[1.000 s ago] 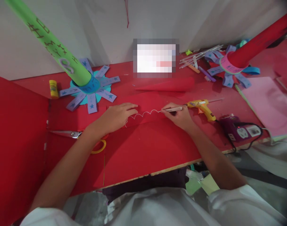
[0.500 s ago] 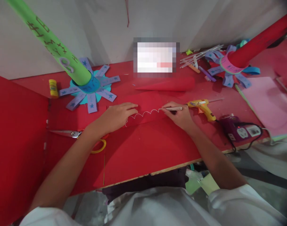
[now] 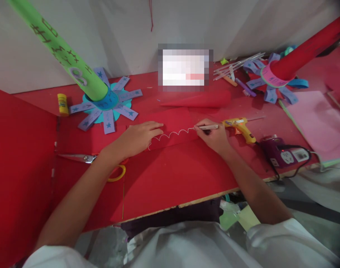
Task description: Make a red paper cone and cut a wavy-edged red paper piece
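Note:
My left hand [image 3: 142,137] lies with fingers stretched out on a red sheet of paper [image 3: 177,120], pressing its left part. A white scalloped line runs across that sheet from beside my left fingers to the right. In a writing grip, my right hand [image 3: 213,139] is closed on a pale pen [image 3: 209,127], whose tip meets the right end of the line. Scissors [image 3: 88,159] with a yellow handle loop lie partly hidden beneath my left forearm. Just right of my right hand rests a yellow glue gun [image 3: 242,128].
A green paper tube [image 3: 86,76] with a blue-purple flower base stands at left, near a yellow glue bottle [image 3: 63,105]. Behind the sheet lies a rolled red paper [image 3: 203,99]. At right are a purple power socket [image 3: 281,154], pink sheets [image 3: 306,123] and a red tube [image 3: 304,52].
My right hand and the pen have moved slightly to the right, and the white scalloped line has grown longer. My left hand stays in place.

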{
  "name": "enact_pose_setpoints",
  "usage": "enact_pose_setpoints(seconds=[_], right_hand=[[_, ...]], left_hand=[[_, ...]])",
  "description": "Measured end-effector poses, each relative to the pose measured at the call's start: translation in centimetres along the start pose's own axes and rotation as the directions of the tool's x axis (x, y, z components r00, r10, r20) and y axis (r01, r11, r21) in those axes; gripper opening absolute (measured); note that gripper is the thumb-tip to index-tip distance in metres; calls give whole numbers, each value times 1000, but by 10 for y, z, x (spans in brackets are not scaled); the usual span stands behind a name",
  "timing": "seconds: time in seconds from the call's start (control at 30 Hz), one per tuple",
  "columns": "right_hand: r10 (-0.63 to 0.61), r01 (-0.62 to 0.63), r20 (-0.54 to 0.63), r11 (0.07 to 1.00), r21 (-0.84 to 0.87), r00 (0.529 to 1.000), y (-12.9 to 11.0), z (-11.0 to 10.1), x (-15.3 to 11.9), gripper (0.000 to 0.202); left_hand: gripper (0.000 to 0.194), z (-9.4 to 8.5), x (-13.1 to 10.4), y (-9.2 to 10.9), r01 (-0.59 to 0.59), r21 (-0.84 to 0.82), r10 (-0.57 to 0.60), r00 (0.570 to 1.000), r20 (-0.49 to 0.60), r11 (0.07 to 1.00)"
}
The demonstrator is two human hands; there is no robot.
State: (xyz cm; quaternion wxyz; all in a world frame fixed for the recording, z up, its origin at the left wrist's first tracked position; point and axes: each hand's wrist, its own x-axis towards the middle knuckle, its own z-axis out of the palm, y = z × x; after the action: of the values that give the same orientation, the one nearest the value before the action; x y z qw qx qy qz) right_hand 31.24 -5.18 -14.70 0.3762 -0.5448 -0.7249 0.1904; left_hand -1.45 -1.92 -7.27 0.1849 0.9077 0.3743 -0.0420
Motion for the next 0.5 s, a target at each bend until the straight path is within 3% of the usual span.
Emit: enact_pose_setpoints(seconds=[0.5], right_hand=[[27,-27,-13,1000,-4,1000,0,-2,-2,23]], left_hand=[[69,0,0,-1,1,0,-1,1000,4,1000]])
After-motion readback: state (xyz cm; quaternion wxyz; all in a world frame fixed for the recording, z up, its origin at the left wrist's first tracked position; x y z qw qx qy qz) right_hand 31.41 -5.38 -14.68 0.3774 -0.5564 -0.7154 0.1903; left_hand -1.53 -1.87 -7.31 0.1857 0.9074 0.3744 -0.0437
